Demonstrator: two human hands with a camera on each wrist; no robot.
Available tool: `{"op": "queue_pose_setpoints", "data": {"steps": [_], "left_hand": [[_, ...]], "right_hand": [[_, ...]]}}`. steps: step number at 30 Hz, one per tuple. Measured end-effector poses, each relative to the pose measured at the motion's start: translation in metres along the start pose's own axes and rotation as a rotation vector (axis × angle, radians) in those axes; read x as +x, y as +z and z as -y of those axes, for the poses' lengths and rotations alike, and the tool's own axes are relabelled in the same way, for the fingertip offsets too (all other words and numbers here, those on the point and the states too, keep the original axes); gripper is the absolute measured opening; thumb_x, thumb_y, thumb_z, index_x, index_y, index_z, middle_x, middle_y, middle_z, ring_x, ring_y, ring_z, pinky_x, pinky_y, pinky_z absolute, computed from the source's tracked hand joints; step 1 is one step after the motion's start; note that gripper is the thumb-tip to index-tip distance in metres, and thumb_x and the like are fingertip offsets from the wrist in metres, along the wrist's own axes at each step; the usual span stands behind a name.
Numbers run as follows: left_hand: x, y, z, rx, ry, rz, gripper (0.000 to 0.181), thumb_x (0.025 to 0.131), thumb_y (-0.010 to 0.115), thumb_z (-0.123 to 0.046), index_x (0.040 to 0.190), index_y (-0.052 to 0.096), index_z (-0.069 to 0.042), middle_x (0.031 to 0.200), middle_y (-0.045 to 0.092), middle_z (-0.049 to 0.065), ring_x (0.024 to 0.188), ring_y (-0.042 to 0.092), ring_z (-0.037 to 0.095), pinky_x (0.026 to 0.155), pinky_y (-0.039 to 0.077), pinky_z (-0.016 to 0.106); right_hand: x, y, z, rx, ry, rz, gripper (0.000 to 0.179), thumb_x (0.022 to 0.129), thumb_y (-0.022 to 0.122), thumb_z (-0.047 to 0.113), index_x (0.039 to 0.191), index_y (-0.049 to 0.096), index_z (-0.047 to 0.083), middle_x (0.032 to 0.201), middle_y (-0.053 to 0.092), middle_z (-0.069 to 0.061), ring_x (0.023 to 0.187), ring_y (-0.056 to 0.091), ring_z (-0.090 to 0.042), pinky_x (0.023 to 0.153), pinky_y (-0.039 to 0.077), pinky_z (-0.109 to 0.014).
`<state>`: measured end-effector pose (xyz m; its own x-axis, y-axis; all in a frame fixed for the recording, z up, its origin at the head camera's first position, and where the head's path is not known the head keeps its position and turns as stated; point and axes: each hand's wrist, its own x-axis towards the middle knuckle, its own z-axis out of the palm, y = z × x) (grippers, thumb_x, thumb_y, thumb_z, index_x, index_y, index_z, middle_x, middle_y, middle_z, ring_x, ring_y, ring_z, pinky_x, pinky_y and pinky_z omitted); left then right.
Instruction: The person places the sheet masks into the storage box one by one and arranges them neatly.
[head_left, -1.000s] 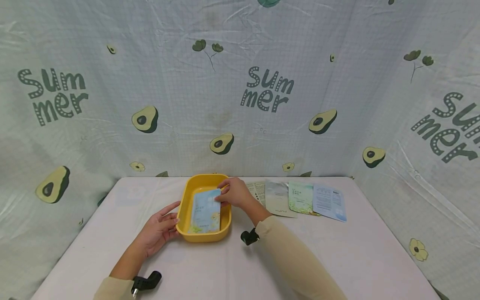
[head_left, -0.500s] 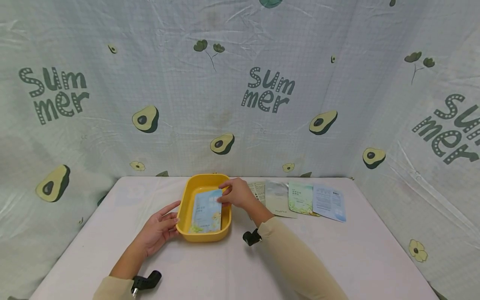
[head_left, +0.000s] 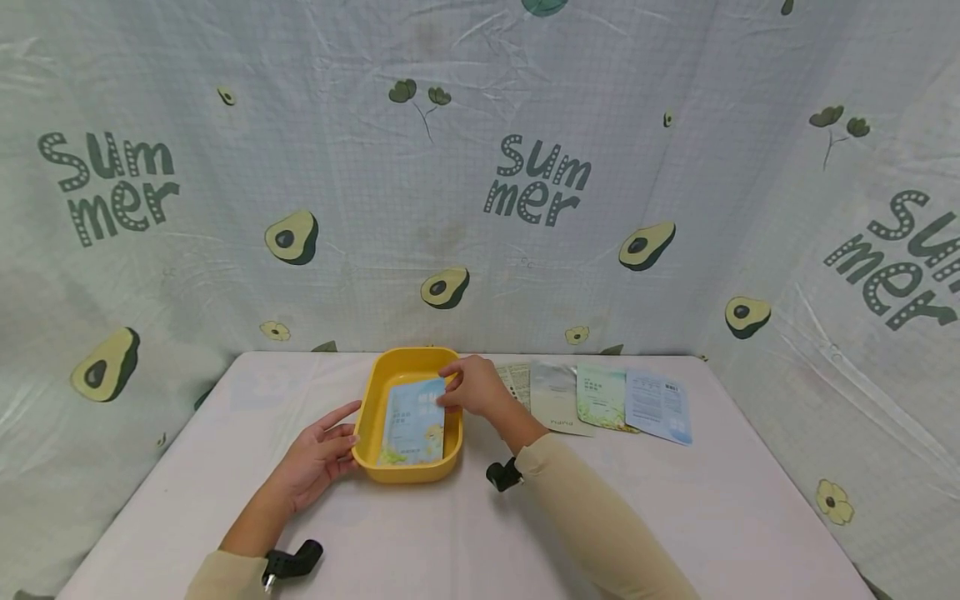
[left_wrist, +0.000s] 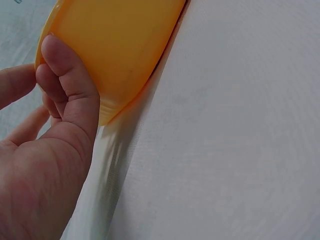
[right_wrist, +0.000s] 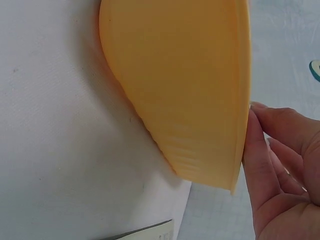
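Note:
A light blue sheet mask sachet [head_left: 412,421], with pale flowers and green leaves, lies flat in a yellow plastic tray [head_left: 408,474]. My right hand [head_left: 476,390] reaches over the tray's right rim, its fingers pinching the sachet's upper right edge. In the right wrist view the tray's outer wall [right_wrist: 180,90] hides the sachet and the fingertips are at the rim. My left hand [head_left: 318,462] holds the tray's left rim. From the left wrist, the thumb and curled fingers [left_wrist: 65,70] are seen against that rim and the outer wall [left_wrist: 120,40].
To the right lies a row of flat sachets: a printed beige one [head_left: 516,379] partly behind the right hand, a silver-grey one [head_left: 558,396], a green one [head_left: 600,398] and a blue one [head_left: 660,406]. A patterned cloth [head_left: 450,208] hangs behind the white table [head_left: 420,542].
The sachet in the tray has shifted slightly to the right together with my right fingers. My left hand and the tray stay in place.

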<state>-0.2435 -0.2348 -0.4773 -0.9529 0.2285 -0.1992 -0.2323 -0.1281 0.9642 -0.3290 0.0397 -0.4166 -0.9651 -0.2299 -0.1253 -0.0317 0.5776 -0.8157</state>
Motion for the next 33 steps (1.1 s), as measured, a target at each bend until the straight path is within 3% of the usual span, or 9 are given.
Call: {"op": "queue_pose_setpoints", "data": {"steps": [14, 22, 33], "left_hand": [[0.000, 0.000, 0.000, -0.006, -0.001, -0.001, 0.072, 0.102, 0.058, -0.008, 0.164, 0.021, -0.014, 0.117, 0.058, 0.002, 0.089, 0.064, 0.014, 0.082, 0.060, 0.025], [0.001, 0.000, 0.000, -0.022, -0.002, 0.013, 0.073, 0.102, 0.058, -0.006, 0.164, 0.020, -0.012, 0.115, 0.059, 0.002, 0.088, 0.065, 0.014, 0.081, 0.060, 0.026], [0.000, -0.001, 0.000, -0.020, 0.003, 0.017, 0.073, 0.102, 0.058, -0.006, 0.164, 0.020, -0.012, 0.115, 0.060, 0.001, 0.087, 0.065, 0.013, 0.081, 0.060, 0.026]], "right_hand": [[-0.009, -0.003, 0.005, -0.093, 0.005, -0.047, 0.042, 0.082, 0.084, 0.006, 0.121, 0.071, 0.002, 0.084, 0.071, -0.006, 0.069, 0.072, -0.015, 0.073, 0.062, -0.029], [-0.021, -0.007, -0.002, -0.005, -0.012, -0.029, 0.042, 0.082, 0.085, 0.010, 0.120, 0.071, 0.001, 0.085, 0.070, -0.006, 0.070, 0.071, -0.016, 0.072, 0.062, -0.029], [-0.039, -0.019, -0.028, 0.148, -0.066, -0.040, 0.045, 0.085, 0.084, 0.017, 0.125, 0.070, 0.003, 0.091, 0.072, -0.006, 0.074, 0.074, -0.016, 0.082, 0.062, -0.044]]}}
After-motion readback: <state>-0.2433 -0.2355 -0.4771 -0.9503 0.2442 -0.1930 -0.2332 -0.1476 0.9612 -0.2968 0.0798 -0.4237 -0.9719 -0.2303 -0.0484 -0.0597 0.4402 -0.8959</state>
